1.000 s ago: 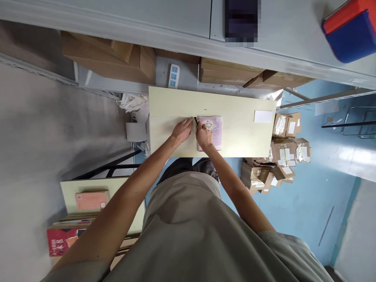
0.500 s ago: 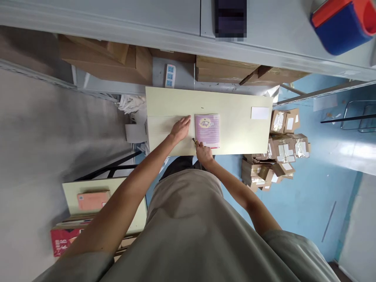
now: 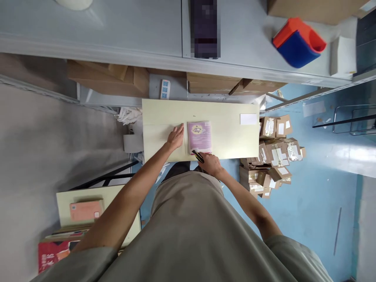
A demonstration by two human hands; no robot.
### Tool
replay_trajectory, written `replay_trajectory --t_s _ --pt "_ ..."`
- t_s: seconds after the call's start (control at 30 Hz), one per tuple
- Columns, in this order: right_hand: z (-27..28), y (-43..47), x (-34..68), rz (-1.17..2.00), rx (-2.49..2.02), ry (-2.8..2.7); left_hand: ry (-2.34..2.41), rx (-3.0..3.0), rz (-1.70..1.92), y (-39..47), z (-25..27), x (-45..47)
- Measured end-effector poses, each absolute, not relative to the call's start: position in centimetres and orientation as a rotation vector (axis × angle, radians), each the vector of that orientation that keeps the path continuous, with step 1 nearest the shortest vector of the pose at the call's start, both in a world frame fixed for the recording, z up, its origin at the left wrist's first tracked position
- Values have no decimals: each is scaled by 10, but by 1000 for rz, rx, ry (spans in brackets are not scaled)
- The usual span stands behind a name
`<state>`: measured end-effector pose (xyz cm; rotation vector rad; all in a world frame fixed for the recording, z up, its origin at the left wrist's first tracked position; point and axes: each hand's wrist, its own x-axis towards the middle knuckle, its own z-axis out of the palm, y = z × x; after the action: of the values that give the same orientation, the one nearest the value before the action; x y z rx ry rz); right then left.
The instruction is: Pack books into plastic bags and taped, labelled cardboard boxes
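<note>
My right hand [image 3: 210, 163] is closed around a black and yellow utility knife [image 3: 199, 157] at the near edge of a pale yellow board [image 3: 232, 141]. The knife's front end points up and left, over the lower edge of a purple book [image 3: 200, 138]. That book lies flat on the board, with a cartoon picture near its top. Just left of the book, my left hand [image 3: 176, 137] rests on the board with its fingers stretched out, holding nothing. A white paper slip [image 3: 248, 119] lies at the board's right end.
A grey shelf [image 3: 117, 27] spans the far side, bearing a red and blue holder [image 3: 298, 43]. Beneath it are cardboard boxes [image 3: 214, 83] and a power strip [image 3: 165, 89]. Taped cartons [image 3: 276, 152] are piled on the floor at right. Lower left, a pink book [image 3: 86, 210] lies on another board.
My right hand has moved slightly right, away from the book's lower left corner, and more of the knife shows. My left hand stays flat beside the book. The whole view has shifted.
</note>
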<state>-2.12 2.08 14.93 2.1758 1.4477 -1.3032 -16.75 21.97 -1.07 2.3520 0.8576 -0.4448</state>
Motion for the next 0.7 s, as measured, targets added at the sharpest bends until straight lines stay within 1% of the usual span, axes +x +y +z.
replay_trajectory --t_s 0.13,0.23,0.33,0.43,0.5,0.6,0.7 --pt "169 24 30 -1263 2435 1470 898 2289 -385 219 1 -162" --pt "185 37 82 -1132 2685 1527 903 2241 -351 218 28 -143" --pt "211 62 141 -840 2886 1768 837 2261 -123 216 72 -104" --pt "242 98 199 -382 2954 2029 713 2283 239 218 129 -54" --pt "258 126 233 -149 2952 2086 643 2272 439 224 169 -20" --pt "269 169 272 17 2909 2165 595 2251 636 237 222 21" --pt "268 206 295 59 2856 2259 575 2269 734 248 258 47"
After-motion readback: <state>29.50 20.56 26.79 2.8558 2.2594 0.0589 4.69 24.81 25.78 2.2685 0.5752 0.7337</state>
